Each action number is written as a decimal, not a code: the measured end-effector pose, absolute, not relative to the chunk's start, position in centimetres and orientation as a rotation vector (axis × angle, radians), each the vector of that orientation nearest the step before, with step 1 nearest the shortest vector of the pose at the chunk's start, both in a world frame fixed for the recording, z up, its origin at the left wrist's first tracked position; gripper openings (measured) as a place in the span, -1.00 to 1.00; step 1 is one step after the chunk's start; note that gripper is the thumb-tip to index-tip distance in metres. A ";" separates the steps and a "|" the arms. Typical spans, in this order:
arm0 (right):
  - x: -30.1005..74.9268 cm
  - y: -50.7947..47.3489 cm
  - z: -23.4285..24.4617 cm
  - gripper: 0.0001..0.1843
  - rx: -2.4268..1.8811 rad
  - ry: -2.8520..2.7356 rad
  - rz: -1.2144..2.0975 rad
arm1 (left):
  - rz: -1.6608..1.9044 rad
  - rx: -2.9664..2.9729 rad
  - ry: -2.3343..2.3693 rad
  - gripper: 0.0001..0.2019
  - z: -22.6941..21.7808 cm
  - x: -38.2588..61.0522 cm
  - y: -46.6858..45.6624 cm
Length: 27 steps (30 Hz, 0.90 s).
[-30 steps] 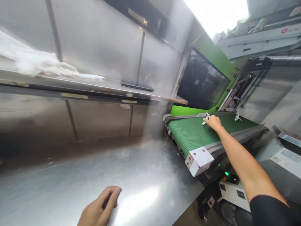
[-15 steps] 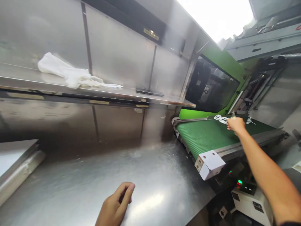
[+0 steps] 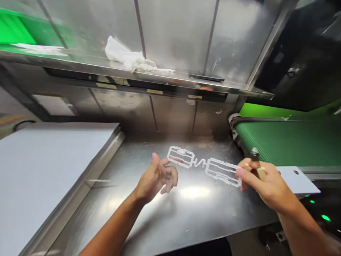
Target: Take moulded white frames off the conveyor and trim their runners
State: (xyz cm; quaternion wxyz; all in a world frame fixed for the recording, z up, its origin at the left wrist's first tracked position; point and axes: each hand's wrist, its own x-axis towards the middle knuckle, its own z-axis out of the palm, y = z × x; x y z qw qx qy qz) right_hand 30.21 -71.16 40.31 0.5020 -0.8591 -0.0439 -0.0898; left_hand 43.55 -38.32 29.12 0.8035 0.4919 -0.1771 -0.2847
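Frame (image 3: 208,165) hangs above steel bench (image 3: 191,220), right hand (image 3: 271,186) pinching one end with a tool (image 3: 262,173) tucked in, left hand (image 3: 157,176) loosely open by the other, contact unclear; uneven pull might bend its thin link (image 3: 203,161).

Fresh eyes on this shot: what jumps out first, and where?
Probably the white plastic openwork part, two rectangular frames joined by a zigzag link, held at one end by the right hand above the shiny steel table, with the left hand at its other end. Next, likely the ribbed green conveyor belt at the right and the large flat white surface at the left.
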 end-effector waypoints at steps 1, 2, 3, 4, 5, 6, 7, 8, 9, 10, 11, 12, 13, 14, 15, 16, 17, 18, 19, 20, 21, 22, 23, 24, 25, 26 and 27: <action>32.1 -70.0 39.2 -0.35 -1.987 -0.151 -0.132 | -0.596 1.030 -0.368 -0.07 29.2 44.1 -37.6; 33.9 -69.2 38.2 -0.36 -1.903 -0.174 -0.070 | -0.573 1.015 -0.347 -0.10 29.0 44.7 -36.9; 35.5 -68.8 37.1 -0.37 -1.831 -0.183 -0.019 | -0.542 1.006 -0.322 -0.14 28.8 45.2 -36.4; 36.9 -68.5 35.9 -0.37 -1.770 -0.187 0.018 | -0.510 1.002 -0.297 -0.18 28.4 45.6 -35.9; 38.0 -68.4 34.8 -0.37 -1.723 -0.189 0.047 | -0.484 1.003 -0.275 -0.21 28.0 46.0 -35.5; 38.8 -68.4 33.6 -0.36 -1.690 -0.190 0.068 | -0.458 1.004 -0.254 -0.24 27.6 46.3 -35.2; 39.5 -68.4 32.5 -0.36 -1.662 -0.186 0.081 | -0.436 1.007 -0.235 -0.27 27.2 46.5 -35.0; 40.0 -68.5 31.4 -0.36 -1.633 -0.177 0.091 | -0.421 1.012 -0.217 -0.30 26.8 46.6 -34.8; 40.4 -68.5 30.4 -0.36 -1.605 -0.163 0.096 | -0.412 1.018 -0.201 -0.32 26.5 46.6 -34.7; 40.7 -68.5 29.5 -0.36 -1.580 -0.145 0.097 | -0.409 1.024 -0.188 -0.33 26.2 46.6 -34.7; 40.9 -68.5 28.7 -0.37 -1.556 -0.125 0.095 | -0.410 1.030 -0.177 -0.34 25.9 46.6 -34.7; 41.1 -68.6 28.0 -0.38 -1.533 -0.102 0.089 | -0.419 1.036 -0.167 -0.34 25.7 46.5 -34.8; 41.2 -68.7 27.5 -0.40 -1.512 -0.078 0.079 | -0.437 1.038 -0.160 -0.34 25.6 46.4 -34.9; 41.3 -68.9 27.0 -0.43 -1.493 -0.055 0.068 | -0.454 1.036 -0.156 -0.33 25.4 46.2 -35.2; 41.2 -69.1 26.6 -0.47 -1.475 -0.034 0.060 | -0.474 1.027 -0.157 -0.32 25.3 46.0 -35.4; 41.2 -69.4 26.4 -0.51 -1.462 -0.016 0.054 | -0.496 1.014 -0.163 -0.31 25.1 45.9 -35.7; 41.2 -69.8 26.2 -0.55 -1.454 -0.002 0.050 | -0.519 0.996 -0.173 -0.30 25.0 45.8 -36.1; 41.1 -70.1 26.1 -0.57 -1.452 0.011 0.045 | -0.541 0.976 -0.185 -0.28 24.8 45.6 -36.3; 41.1 -70.5 26.0 -0.58 -1.458 0.027 0.042 | -0.555 0.958 -0.198 -0.27 24.7 45.5 -36.6; 41.2 -70.8 25.9 -0.58 -1.470 0.045 0.040 | -0.569 0.944 -0.212 -0.26 24.5 45.4 -36.8; 41.2 -71.1 25.8 -0.59 -1.483 0.065 0.038 | -0.579 0.934 -0.225 -0.26 24.4 45.3 -36.9; 41.3 -71.3 25.7 -0.61 -1.493 0.085 0.038 | -0.581 0.927 -0.237 -0.25 24.4 45.2 -36.9; 41.4 -71.4 25.5 -0.62 -1.499 0.100 0.038 | -0.577 0.922 -0.249 -0.24 24.3 45.1 -36.9; 41.4 -71.5 25.3 -0.63 -1.504 0.109 0.038 | -0.573 0.919 -0.259 -0.24 24.4 45.0 -36.9; 41.5 -71.5 25.1 -0.63 -1.509 0.108 0.038 | -0.569 0.916 -0.267 -0.23 24.4 44.9 -36.8; 41.5 -71.5 25.0 -0.61 -1.515 0.097 0.035 | -0.566 0.912 -0.274 -0.23 24.4 44.8 -36.7; 41.5 -71.4 24.9 -0.59 -1.525 0.083 0.031 | -0.562 0.908 -0.281 -0.23 24.4 44.7 -36.7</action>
